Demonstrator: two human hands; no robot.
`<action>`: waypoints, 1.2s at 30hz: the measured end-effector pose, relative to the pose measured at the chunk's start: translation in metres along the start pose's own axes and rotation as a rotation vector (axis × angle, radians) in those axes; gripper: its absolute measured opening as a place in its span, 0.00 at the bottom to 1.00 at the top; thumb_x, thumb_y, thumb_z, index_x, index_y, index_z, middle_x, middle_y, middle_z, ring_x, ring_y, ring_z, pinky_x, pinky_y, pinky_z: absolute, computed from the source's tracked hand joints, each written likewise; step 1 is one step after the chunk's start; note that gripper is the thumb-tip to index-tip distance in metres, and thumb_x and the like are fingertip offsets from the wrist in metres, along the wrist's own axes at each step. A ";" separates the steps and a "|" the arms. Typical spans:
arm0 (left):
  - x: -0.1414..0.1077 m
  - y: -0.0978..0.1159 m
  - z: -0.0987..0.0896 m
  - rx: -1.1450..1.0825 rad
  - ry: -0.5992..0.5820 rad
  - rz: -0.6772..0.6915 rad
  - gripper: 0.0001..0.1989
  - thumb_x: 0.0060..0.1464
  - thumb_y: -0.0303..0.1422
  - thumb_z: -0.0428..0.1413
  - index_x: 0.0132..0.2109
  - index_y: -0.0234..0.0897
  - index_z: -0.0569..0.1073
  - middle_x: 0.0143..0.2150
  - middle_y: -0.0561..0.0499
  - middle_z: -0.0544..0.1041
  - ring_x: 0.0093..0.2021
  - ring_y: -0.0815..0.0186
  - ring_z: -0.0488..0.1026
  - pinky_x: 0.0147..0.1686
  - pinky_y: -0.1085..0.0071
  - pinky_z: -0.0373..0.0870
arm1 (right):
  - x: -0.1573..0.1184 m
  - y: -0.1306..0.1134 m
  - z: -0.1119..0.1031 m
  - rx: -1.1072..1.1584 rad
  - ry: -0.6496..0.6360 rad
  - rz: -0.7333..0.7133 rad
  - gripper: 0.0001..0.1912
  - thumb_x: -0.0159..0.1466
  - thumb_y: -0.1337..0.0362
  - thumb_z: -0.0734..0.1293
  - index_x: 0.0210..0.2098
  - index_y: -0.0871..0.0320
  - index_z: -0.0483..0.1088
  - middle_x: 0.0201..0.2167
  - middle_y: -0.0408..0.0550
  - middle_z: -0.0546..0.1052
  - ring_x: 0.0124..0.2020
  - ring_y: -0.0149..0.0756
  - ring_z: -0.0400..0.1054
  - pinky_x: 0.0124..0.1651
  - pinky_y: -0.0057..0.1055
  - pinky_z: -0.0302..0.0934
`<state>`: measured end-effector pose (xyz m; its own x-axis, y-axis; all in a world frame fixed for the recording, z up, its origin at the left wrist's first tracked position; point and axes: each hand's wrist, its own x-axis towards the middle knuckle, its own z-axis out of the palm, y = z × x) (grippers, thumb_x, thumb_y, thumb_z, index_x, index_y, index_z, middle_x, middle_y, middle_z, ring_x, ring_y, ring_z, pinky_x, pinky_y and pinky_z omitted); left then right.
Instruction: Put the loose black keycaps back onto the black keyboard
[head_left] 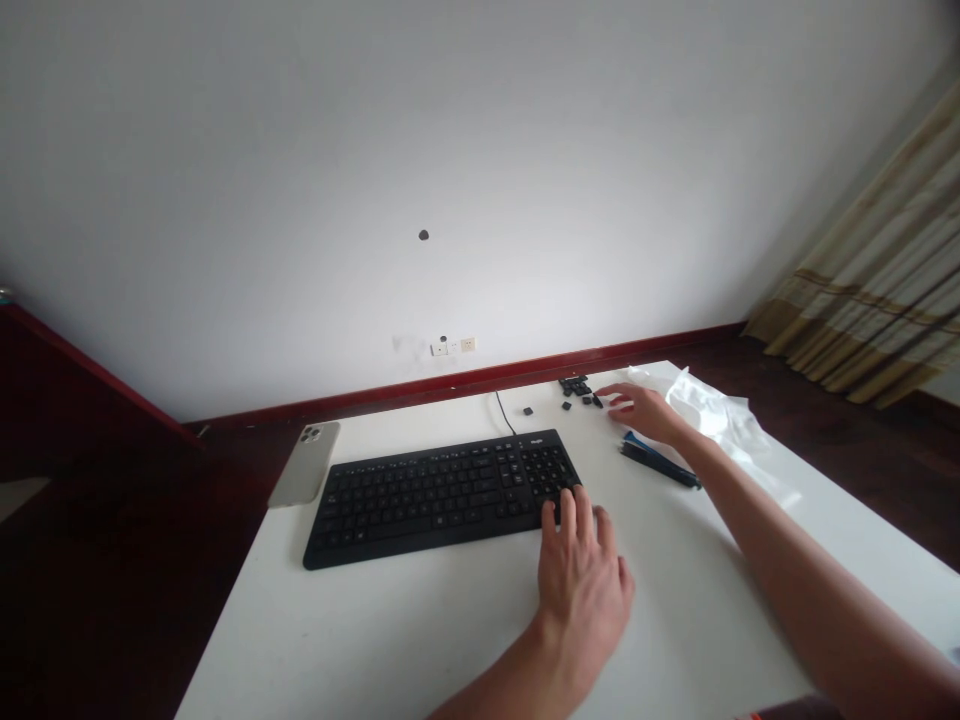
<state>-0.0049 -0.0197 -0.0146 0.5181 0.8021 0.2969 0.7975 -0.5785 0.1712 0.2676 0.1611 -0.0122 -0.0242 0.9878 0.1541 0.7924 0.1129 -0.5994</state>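
A black keyboard [442, 495] lies on the white table. My left hand [585, 570] rests at its lower right corner, fingertips on the number pad and fingers slightly apart. Beyond the keyboard, several loose black keycaps [574, 386] lie in a small cluster, and a single keycap [528, 411] sits apart to the left. My right hand [641, 412] reaches to the cluster with fingers spread, its fingertips close beside a keycap [598, 402]. Whether they touch it I cannot tell. Below that hand lies a dark, long tool [658, 463] with a blue end.
A pale phone [306, 465] lies face down by the table's left edge. Crumpled clear plastic [720, 420] spreads at the right. The keyboard's cable [505, 412] runs off the far edge. Behind stands a wall with sockets [454, 347]; a curtain [877, 300] hangs at right.
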 end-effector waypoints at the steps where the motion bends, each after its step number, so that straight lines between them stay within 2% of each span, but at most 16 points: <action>1: 0.000 0.000 0.000 -0.007 0.001 0.001 0.26 0.67 0.43 0.49 0.64 0.31 0.70 0.68 0.34 0.65 0.67 0.47 0.60 0.63 0.46 0.63 | -0.001 0.002 0.001 0.016 -0.001 0.009 0.21 0.59 0.67 0.68 0.53 0.53 0.75 0.48 0.51 0.81 0.45 0.42 0.78 0.47 0.38 0.72; 7: 0.003 -0.002 -0.008 -0.030 -0.006 0.027 0.22 0.66 0.42 0.52 0.61 0.34 0.73 0.67 0.38 0.67 0.65 0.48 0.61 0.61 0.47 0.65 | 0.003 -0.002 0.002 -0.047 0.011 0.009 0.17 0.61 0.62 0.68 0.49 0.53 0.77 0.37 0.49 0.82 0.40 0.42 0.78 0.47 0.38 0.71; 13: 0.010 -0.009 -0.017 -0.068 -0.015 0.063 0.17 0.64 0.40 0.54 0.55 0.37 0.75 0.61 0.41 0.69 0.61 0.50 0.63 0.58 0.50 0.67 | 0.000 0.000 0.001 -0.060 0.024 -0.055 0.13 0.62 0.60 0.68 0.45 0.54 0.78 0.36 0.48 0.82 0.38 0.40 0.77 0.45 0.37 0.70; 19: 0.015 -0.013 -0.021 -0.101 -0.031 0.070 0.13 0.63 0.39 0.56 0.50 0.38 0.76 0.59 0.44 0.71 0.56 0.53 0.65 0.55 0.51 0.68 | -0.004 -0.005 -0.005 -0.065 -0.043 -0.067 0.11 0.61 0.62 0.68 0.43 0.54 0.77 0.35 0.48 0.82 0.38 0.40 0.77 0.45 0.35 0.71; 25: 0.016 -0.016 -0.019 -0.187 -0.024 0.152 0.09 0.62 0.32 0.57 0.49 0.40 0.77 0.55 0.46 0.73 0.53 0.57 0.66 0.53 0.57 0.68 | -0.006 -0.011 -0.011 -0.015 -0.060 -0.033 0.17 0.59 0.65 0.68 0.48 0.51 0.76 0.44 0.47 0.82 0.42 0.41 0.77 0.45 0.35 0.71; 30: 0.015 -0.015 -0.018 -0.263 -0.014 0.316 0.07 0.64 0.32 0.55 0.45 0.39 0.78 0.50 0.48 0.76 0.50 0.61 0.68 0.52 0.60 0.67 | -0.007 -0.013 -0.011 -0.031 -0.125 -0.021 0.20 0.59 0.66 0.68 0.51 0.50 0.76 0.39 0.47 0.82 0.41 0.42 0.77 0.47 0.36 0.70; 36: 0.018 -0.022 -0.016 -0.342 0.002 0.311 0.09 0.65 0.30 0.53 0.44 0.40 0.79 0.47 0.50 0.78 0.48 0.62 0.69 0.51 0.61 0.66 | -0.007 -0.013 -0.010 -0.044 -0.135 -0.018 0.20 0.60 0.64 0.68 0.52 0.50 0.76 0.38 0.46 0.82 0.39 0.40 0.76 0.45 0.36 0.69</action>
<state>-0.0179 0.0050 0.0018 0.7161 0.5823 0.3850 0.4562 -0.8078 0.3732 0.2635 0.1516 0.0028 -0.1176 0.9915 0.0555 0.8169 0.1284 -0.5623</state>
